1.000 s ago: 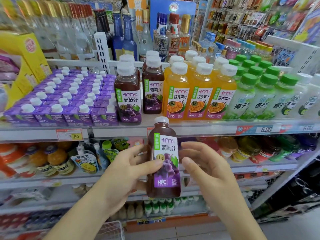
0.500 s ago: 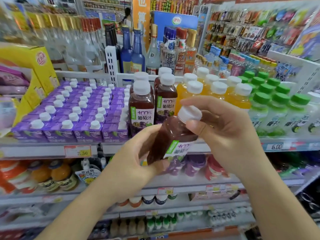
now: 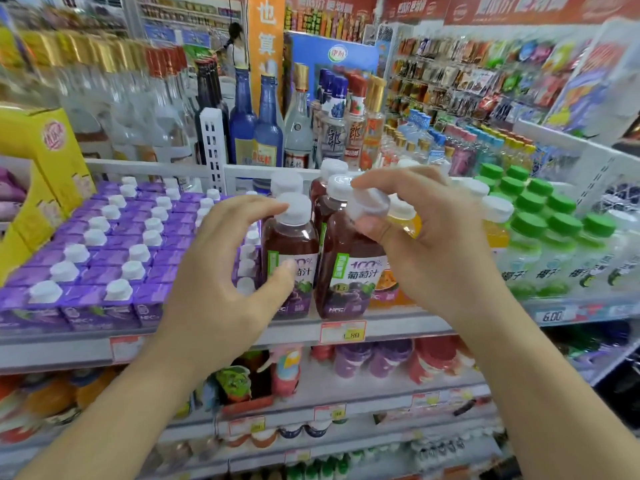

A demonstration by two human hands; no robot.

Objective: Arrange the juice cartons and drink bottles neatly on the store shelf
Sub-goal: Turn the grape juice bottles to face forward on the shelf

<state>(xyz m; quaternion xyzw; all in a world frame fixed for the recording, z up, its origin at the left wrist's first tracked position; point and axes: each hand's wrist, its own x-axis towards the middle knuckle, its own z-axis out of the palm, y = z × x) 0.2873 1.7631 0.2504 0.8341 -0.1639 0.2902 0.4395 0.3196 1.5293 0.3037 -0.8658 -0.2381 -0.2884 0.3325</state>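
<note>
At the centre of the frame we see two grape juice bottles standing upright at the front edge of the store shelf (image 3: pixel 415 329), just beside each other; the right hand (image 3: pixel 429 244) pinches the white cap of the right-hand grape bottle (image 3: pixel 349 271) between thumb and fingers (image 3: pixel 372 183), so that hand is closed on the bottle's top; the left hand (image 3: pixel 221 271) curls around the left-hand grape bottle (image 3: pixel 294 244), its forefinger touching the cap and its thumb lying against the label, the fingers held fairly wide and not fully wrapped, so we cannot tell whether it truly grips; more grape bottles stand behind these two; at the left of the frame purple juice cartons (image 3: pixel 104 258) with white caps fill the shelf in close rows; to the right of centre stand orange juice bottles (image 3: pixel 495 233), partly hidden by the right hand, and further right green-capped bottles (image 3: pixel 554 237); a price tag (image 3: pixel 343 332) sits on the shelf edge below the right-hand bottle.
</note>
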